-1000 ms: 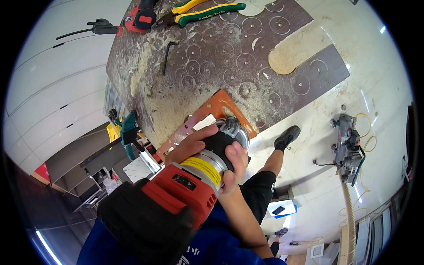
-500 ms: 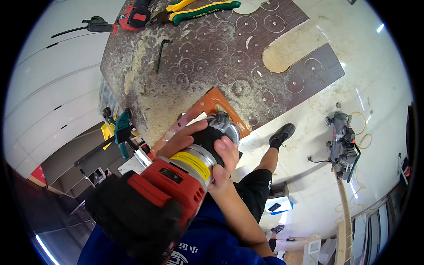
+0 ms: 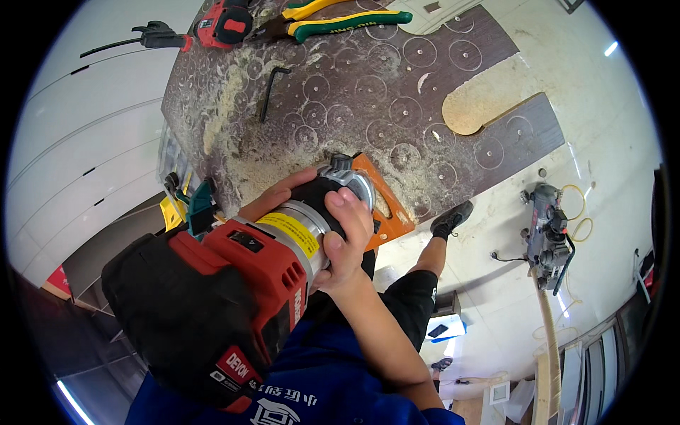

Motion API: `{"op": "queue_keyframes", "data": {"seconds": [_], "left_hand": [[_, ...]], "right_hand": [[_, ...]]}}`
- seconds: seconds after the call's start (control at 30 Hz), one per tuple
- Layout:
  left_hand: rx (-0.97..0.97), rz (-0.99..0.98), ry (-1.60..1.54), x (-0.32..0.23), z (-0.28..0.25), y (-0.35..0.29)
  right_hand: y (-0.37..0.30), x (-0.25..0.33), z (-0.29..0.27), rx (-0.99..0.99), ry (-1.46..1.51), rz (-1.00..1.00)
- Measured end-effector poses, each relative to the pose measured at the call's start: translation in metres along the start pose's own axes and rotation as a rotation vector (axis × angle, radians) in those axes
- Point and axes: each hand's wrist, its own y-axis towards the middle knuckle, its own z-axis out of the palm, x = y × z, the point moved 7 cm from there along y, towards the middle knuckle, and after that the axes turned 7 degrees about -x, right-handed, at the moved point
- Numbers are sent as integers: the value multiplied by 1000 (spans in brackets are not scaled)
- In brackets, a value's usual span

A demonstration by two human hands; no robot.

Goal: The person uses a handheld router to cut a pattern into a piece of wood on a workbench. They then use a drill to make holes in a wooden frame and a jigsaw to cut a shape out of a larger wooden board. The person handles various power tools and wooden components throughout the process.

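A cordless trim router [image 3: 273,262] with a red body, silver collar and large black battery is held between both my hands. My left hand [image 3: 273,195] wraps its far left side, the fingers partly hidden behind the collar. My right hand [image 3: 347,237] closes round the near right side of the black lower housing. The router tilts, its battery end toward me and its clear base over an orange template [image 3: 389,212] at the near edge of a dark board [image 3: 340,71]. Pale dust and round cut marks cover the board. The router hides the template's left part and the bit.
On the board lie a black hex key [image 3: 268,93], green-and-yellow pliers [image 3: 347,27] and a red cordless tool [image 3: 223,27]. A U-shaped notch [image 3: 474,113] opens at right. Teal clamps [image 3: 201,209] stand left; an air compressor [image 3: 549,237] sits on the floor right.
The router has shifted left and away across the template, uncovering more of its right arm. My hands keep their hold. The board appears farther right and lower in view.
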Motion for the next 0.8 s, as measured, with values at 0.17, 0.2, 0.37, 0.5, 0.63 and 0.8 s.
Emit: {"op": "queue_keyframes", "data": {"seconds": [0.17, 0.2, 0.37, 0.5, 0.63, 0.8], "left_hand": [[-47, 54, -10, 1, 1, -5], [-56, 66, -6, -3, -1, -3], [-129, 140, -10, -10, 0, -1], [-214, 141, -29, -6, -6, 6], [-294, 72, -303, -58, -29, 2], [-209, 20, -712, -163, -67, 12]], "right_hand": [[-12, -6, -1, 13, 3, -54], [-11, -5, 0, 32, 7, -70], [-14, 9, 7, 249, -36, -34], [8, 20, 9, 375, -133, 18], [20, 44, -6, 583, -244, -7], [89, 127, 1, 829, -53, -39]]}}
